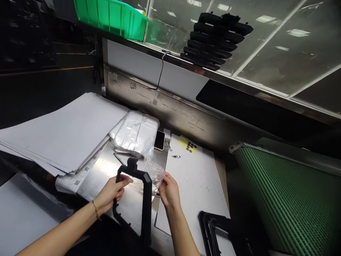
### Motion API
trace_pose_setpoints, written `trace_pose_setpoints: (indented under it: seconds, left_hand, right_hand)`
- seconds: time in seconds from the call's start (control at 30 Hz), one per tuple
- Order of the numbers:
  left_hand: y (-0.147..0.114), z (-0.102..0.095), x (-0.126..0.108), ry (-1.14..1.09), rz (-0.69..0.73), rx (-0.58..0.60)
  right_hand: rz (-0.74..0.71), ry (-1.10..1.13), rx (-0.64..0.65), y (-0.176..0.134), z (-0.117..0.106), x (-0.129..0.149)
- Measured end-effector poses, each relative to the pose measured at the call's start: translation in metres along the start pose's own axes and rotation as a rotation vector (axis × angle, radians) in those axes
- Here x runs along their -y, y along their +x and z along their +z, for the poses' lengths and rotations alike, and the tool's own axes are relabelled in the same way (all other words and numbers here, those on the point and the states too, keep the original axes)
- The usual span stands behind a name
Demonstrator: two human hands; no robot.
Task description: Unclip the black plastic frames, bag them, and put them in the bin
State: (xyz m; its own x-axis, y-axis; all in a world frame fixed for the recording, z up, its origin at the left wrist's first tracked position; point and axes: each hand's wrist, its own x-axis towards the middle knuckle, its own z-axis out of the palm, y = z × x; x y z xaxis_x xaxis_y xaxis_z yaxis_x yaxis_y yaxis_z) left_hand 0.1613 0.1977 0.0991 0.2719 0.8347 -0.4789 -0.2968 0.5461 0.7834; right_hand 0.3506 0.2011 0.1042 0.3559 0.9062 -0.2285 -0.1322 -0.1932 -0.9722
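Observation:
My left hand [110, 193] is closed around one side of a black plastic frame [146, 206], which it holds tilted up above the metal tabletop [102, 174]. My right hand [169, 190] pinches the edge of a clear plastic bag [153, 169] just right of the frame. Behind the frame, that bag trails back toward a tied stack of clear plastic bags [137, 131]. Near my right forearm, more black plastic frames [210, 227] lie on a white sheet [197, 185].
Large white sheets [69, 131] are piled at left. A phone [159, 140], a pen [119, 159], a small blade-like piece [176, 156] and a yellow note with black dots [188, 144] lie about. A green roller conveyor [290, 202] runs at right. Above sit a green bin [110, 17] and stacked black parts [215, 41].

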Motion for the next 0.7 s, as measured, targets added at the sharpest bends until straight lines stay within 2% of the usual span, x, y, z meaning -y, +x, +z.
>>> trace_pose_setpoints:
  seconds: [0.13,0.27,0.37,0.43,0.53,0.63,0.7]
  left_hand:
    - [-0.026,-0.02,-0.005,0.034,0.033,0.006]
    - [-0.065,-0.036,-0.021,0.05,-0.029,0.099]
    - [-0.09,-0.031,-0.026,0.192,-0.08,0.175]
    - [-0.099,-0.022,-0.022,0.281,-0.091,0.179]
    - [-0.103,-0.014,-0.006,0.263,-0.098,0.114]
    - [-0.108,-0.02,0.012,0.226,-0.101,0.034]
    - [-0.116,-0.03,0.021,0.219,-0.104,-0.037]
  right_hand:
    - [0.086,0.066,0.155,-0.01,0.008,0.019]
    - [0.053,-0.04,0.22,-0.017,0.016,0.026]
    - [-0.056,-0.204,0.253,-0.021,0.028,0.022]
    - [-0.151,-0.316,0.316,-0.025,0.038,0.018]
    - [-0.259,-0.446,0.538,-0.037,0.051,0.018]
    - [-0.286,-0.515,0.817,-0.05,0.052,0.023]
    - [-0.345,-0.632,0.882,-0.06,0.046,0.025]
